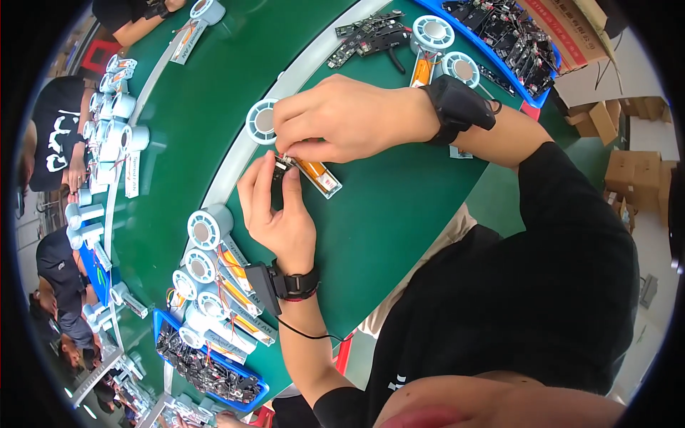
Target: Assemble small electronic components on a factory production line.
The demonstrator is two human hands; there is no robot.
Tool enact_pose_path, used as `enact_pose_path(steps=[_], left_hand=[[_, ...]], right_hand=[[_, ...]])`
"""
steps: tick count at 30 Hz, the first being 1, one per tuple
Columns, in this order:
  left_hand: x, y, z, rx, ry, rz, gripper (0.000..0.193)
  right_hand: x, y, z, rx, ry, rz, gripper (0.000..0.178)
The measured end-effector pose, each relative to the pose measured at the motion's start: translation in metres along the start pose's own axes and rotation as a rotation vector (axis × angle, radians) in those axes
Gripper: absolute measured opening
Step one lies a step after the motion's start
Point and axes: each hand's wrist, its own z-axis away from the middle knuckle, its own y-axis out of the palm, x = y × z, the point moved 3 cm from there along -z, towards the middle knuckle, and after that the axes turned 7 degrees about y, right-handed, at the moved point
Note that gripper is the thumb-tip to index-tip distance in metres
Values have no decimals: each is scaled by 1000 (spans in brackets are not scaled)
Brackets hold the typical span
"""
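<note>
My left hand (277, 210) pinches a small black circuit board (281, 170) between thumb and fingertips. From the right, my right hand (339, 118) reaches over with its fingertips pressed together at the board's upper edge; whatever they grip is too small and covered to name. Beneath both hands lies a pale blue handheld fan (260, 121), its round head partly behind my right fingers. Its opened handle (328, 187) shows an orange battery (311, 171). Black straps with dark devices sit on both my wrists.
Several similar fans (203, 232) lie beside my left wrist, near a blue tray of circuit boards (258, 399). Past my right hand are two more fans (433, 32), loose boards (367, 36), black-handled pliers (397, 60) and another blue tray (536, 96). People work across the green table (385, 228).
</note>
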Motion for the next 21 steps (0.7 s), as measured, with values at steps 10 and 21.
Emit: enact_pose_path(steps=[10, 21], left_hand=[[-4, -5, -3, 15, 1, -51, 39], [-9, 0, -3, 9, 273, -269, 42]], right_hand=[[3, 5, 0, -18, -3, 63, 8], [-1, 2, -7, 227, 357, -244, 20]])
